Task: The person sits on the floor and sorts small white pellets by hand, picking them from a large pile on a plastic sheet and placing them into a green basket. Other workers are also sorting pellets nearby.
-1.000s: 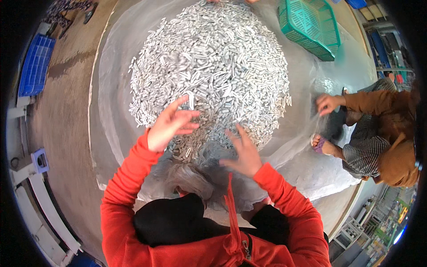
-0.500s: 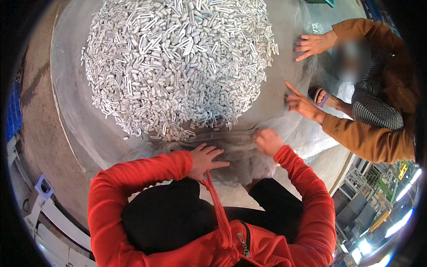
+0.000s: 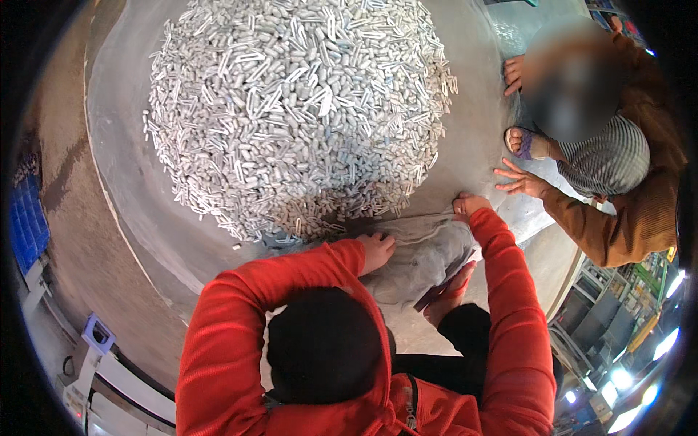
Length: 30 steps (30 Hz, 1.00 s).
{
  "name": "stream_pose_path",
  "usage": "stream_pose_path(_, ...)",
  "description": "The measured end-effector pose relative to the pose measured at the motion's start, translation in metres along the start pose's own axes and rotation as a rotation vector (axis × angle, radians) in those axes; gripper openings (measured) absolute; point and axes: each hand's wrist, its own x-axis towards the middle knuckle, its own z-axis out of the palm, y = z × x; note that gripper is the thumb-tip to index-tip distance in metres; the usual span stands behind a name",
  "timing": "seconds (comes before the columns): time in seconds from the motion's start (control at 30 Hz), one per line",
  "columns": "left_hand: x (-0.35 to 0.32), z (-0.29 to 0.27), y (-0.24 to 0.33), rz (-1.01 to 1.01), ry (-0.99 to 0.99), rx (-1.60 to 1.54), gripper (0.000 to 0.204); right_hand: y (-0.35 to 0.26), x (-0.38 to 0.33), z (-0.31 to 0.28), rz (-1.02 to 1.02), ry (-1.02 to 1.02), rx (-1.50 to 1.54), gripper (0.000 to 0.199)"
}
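Loosely, sheeting (image 3: 429, 256) bunches between left hand (image 3: 377, 252) and right hand (image 3: 472, 203).

Left head camera's wide fisheye view, close and steeply downward over the pale pile (image 3: 305, 116)

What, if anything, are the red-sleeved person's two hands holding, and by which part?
The right hand holds the grey netting by its upper right edge; the left hand lies against it, but whether it grips cannot be told.

At far left sits what looks like a blue crate (image 3: 27, 221); bright lights (image 3: 665, 344) lower right.
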Motion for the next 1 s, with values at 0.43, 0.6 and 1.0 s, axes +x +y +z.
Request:
stream_pose_path(0.43, -0.049, -0.066, -0.035, 0.107, -0.038, -0.818, 0.028, -0.070, 0.050, -0.256, -0.411, 0.040, -0.228, 0.024)
stream_pose_path(0.6, -0.104, -0.209, -0.049, -0.405, 0.340, -0.167, 0.014, -0.135, 0.048, -0.327, -0.636, 0.577, 0.154, 0.023)
stream_pose_path(1.0, -0.027, -0.221, -0.076, -0.819, 1.018, 0.089, 0.019, -0.184, 0.091, -0.277, -0.871, 1.115, 0.425, 0.013)
